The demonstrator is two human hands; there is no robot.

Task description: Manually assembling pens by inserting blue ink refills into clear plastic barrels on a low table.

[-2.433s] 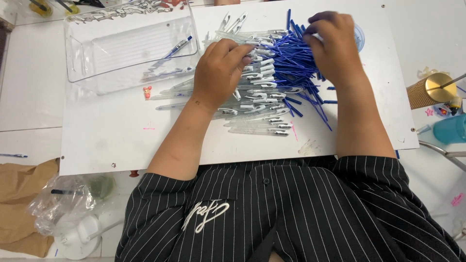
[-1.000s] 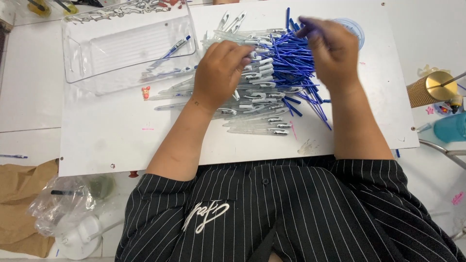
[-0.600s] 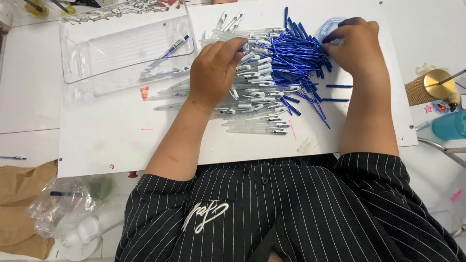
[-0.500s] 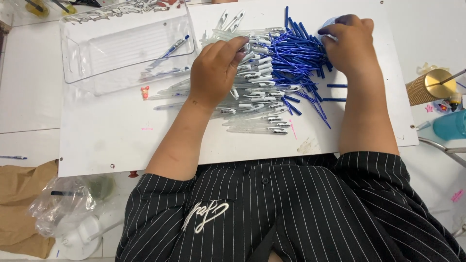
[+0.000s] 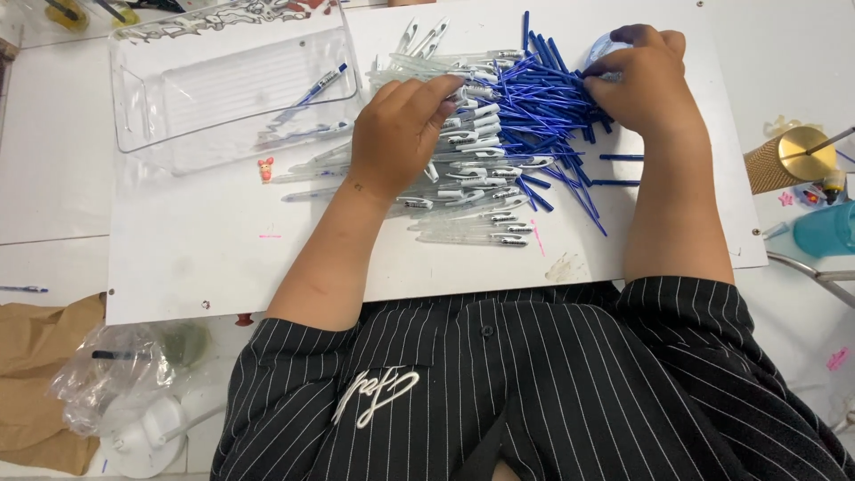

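The work surface is a white board (image 5: pixel 196 258); all positions below are given relative to it.

Step in hand: sorting and gathering pen parts at the far middle of the board. A pile of clear pen barrels (image 5: pixel 472 178) lies there, with a heap of blue refills (image 5: pixel 543 116) touching its right side.

Left hand (image 5: pixel 401 134): resting palm-down on the left part of the barrel pile, fingers together and curled onto the barrels. Whether any barrel is gripped cannot be told.

Right hand (image 5: pixel 646 85): at the far right edge of the refill heap, fingertips pinched together at the refill ends. A pale blue round object, mostly hidden, lies under the hand.

A clear plastic tray (image 5: pixel 232 89) overlaps the far left corner of the board and holds one assembled pen (image 5: pixel 312 89).

Judgement: the next move calls for separating a single refill from the tangled heap without dragging its neighbours, while the left hand steadies or selects one barrel. Loose refills near the board's right side could roll off.
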